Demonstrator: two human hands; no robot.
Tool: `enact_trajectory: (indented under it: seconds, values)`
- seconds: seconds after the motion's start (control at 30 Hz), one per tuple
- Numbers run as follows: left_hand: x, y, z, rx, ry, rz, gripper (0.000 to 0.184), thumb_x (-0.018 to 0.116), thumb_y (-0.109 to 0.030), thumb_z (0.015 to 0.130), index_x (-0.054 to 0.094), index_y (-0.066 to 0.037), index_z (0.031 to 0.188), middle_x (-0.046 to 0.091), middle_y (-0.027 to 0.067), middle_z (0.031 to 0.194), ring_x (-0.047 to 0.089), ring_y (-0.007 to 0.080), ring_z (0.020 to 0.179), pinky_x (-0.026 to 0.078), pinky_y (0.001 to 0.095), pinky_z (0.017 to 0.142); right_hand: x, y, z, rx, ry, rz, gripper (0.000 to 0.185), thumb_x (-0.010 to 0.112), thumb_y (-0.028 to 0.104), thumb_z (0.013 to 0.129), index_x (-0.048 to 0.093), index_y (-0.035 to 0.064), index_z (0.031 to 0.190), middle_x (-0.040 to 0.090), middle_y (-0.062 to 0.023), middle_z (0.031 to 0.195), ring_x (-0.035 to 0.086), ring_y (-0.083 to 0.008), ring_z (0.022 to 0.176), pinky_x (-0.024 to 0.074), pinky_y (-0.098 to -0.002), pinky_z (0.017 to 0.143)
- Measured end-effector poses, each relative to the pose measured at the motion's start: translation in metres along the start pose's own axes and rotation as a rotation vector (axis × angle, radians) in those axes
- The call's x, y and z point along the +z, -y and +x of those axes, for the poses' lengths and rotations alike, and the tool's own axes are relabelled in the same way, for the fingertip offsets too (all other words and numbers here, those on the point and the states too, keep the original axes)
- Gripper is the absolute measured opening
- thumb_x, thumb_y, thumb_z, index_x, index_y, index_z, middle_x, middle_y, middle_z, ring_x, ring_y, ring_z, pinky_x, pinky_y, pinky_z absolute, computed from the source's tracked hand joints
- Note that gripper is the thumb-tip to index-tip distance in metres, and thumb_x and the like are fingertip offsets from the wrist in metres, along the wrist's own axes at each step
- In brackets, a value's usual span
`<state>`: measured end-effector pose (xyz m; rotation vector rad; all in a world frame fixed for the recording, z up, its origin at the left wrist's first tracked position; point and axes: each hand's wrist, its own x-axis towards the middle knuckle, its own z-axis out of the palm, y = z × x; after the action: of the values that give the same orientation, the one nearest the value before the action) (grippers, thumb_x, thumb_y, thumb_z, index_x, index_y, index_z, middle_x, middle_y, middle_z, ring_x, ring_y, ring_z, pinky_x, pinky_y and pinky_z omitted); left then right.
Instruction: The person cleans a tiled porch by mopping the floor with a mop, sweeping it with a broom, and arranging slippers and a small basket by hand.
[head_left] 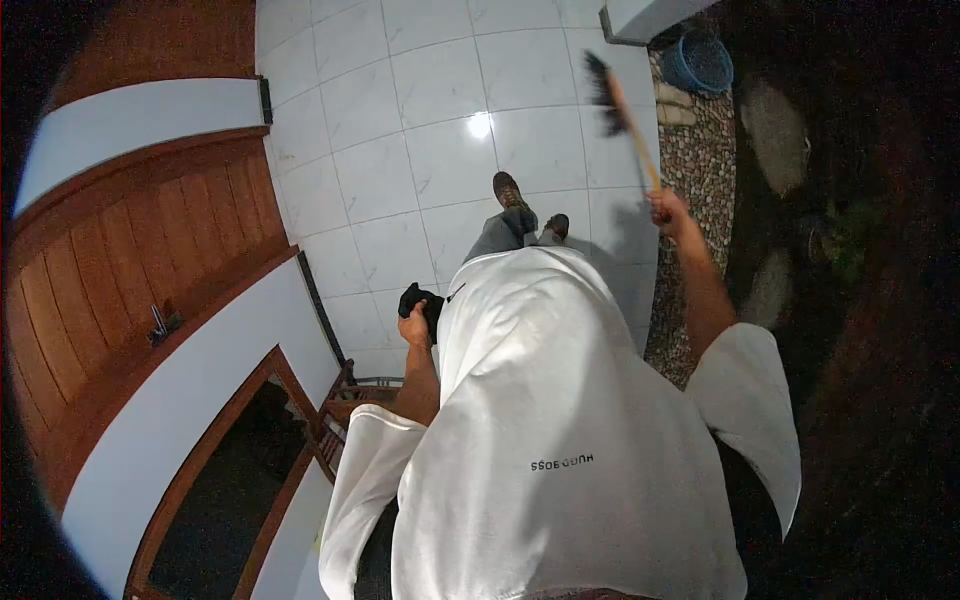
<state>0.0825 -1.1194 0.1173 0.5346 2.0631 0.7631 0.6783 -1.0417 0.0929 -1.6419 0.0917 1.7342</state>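
Note:
My right hand [670, 215] is wrapped round the wooden handle of a brush [622, 108] with black bristles. The brush is held out ahead, and its bristles point left over the pale tiles; whether they touch the floor I cannot tell. Down by my left hip, my left hand [412, 325] is closed on a black cloth-like item [424, 305], bunched up, its exact kind unclear. My shoes [508, 189] show below the white shirt, one foot ahead of the other.
White floor tiles [440, 80] stretch ahead. Along the right runs a pebble strip [695, 165], with a blue bucket [698, 63] at its far end beside a pillar base. A wooden door [150, 260], a framed window [230, 490] and a wooden chair [345, 405] line the left.

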Motion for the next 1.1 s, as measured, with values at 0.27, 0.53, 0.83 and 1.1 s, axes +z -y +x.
enact_trajectory:
  seconds: [0.27,0.53,0.83,1.1]
  values:
    - [0.013,-0.016,0.052,-0.168,-0.151,0.204,0.044,0.071,-0.020,0.056,0.060,0.000,0.094,0.061,0.0138,0.092,0.057,0.0255,0.085,0.044,0.0313,0.079,0.050,0.001,-0.041,0.022,-0.322,-0.385,0.011,0.043,0.012,0.081,0.051,0.0081,0.074,0.039,0.0026,0.051,0.035,-0.0089,0.043,0.0262,-0.0247,0.039]
    - [0.035,-0.001,0.089,-0.130,-0.113,0.002,0.035,0.070,-0.014,0.060,0.062,-0.002,0.092,0.062,0.0089,0.086,0.058,0.0190,0.077,0.046,0.0289,0.072,0.203,0.022,-0.135,0.381,-0.039,-0.251,0.012,0.050,0.016,0.083,0.050,0.0072,0.074,0.038,0.0064,0.051,0.031,-0.0049,0.037,0.0252,-0.0201,0.033]
    - [0.028,-0.054,0.060,-0.211,-0.214,-0.204,0.035,0.071,-0.010,0.058,0.061,0.000,0.090,0.062,0.0081,0.086,0.057,0.0209,0.075,0.046,0.0305,0.071,0.375,-0.025,0.056,-0.201,1.042,-0.841,0.013,0.056,0.009,0.078,0.046,0.0083,0.070,0.038,0.0060,0.051,0.034,-0.0032,0.038,0.0278,-0.0199,0.035]
    - [0.024,-0.078,0.035,-0.250,-0.356,-0.075,0.031,0.069,-0.007,0.059,0.061,0.000,0.088,0.062,0.0114,0.083,0.058,0.0222,0.073,0.047,0.0303,0.072,0.317,0.079,0.138,0.476,0.663,0.189,0.014,0.053,0.010,0.079,0.044,0.0084,0.069,0.034,0.0069,0.048,0.030,-0.0043,0.037,0.0304,-0.0177,0.034]
